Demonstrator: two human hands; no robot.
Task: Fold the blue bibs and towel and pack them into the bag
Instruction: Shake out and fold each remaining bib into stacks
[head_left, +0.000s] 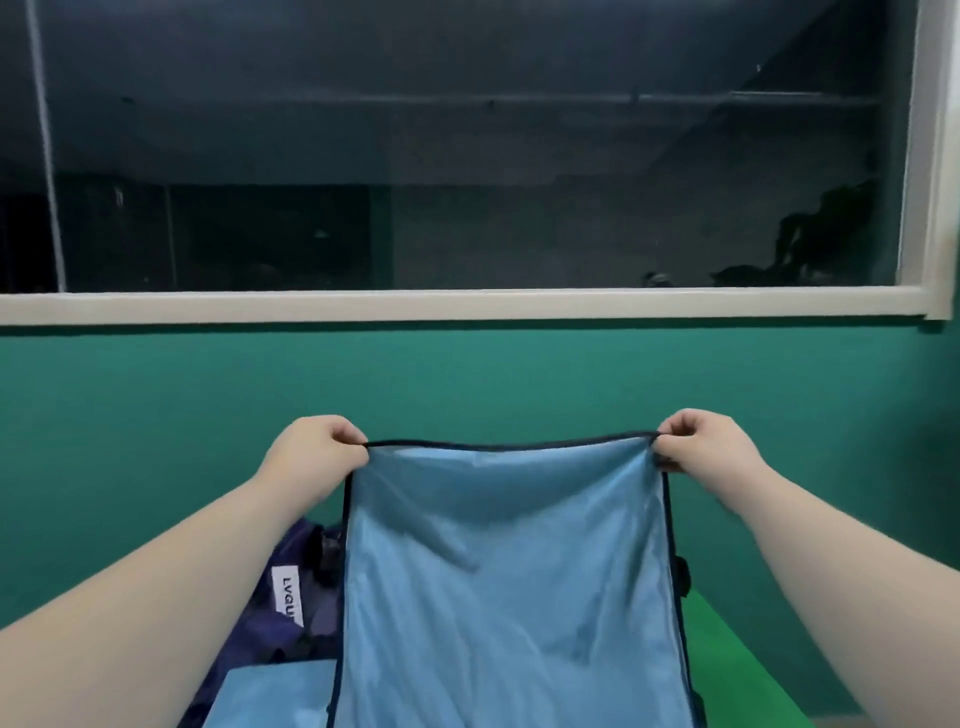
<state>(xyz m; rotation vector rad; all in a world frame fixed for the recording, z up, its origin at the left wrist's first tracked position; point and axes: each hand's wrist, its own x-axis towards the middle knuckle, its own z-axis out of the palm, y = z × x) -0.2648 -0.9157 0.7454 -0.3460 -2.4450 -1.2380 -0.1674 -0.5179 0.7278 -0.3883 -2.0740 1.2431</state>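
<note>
A light blue cloth with dark navy edging (509, 587) hangs spread out in front of me, held up in the air by its two top corners. My left hand (317, 449) pinches the top left corner and my right hand (706, 441) pinches the top right corner. Behind the cloth at lower left lies a dark navy bag (280, 613) with a white label. A folded light blue piece (270, 696) rests in front of the bag at the bottom edge. The hanging cloth hides most of the bag and the surface below.
A bright green surface (737, 665) shows at lower right. A teal wall (467, 374) stands close ahead, with a wide dark window and its white sill (467, 304) above it.
</note>
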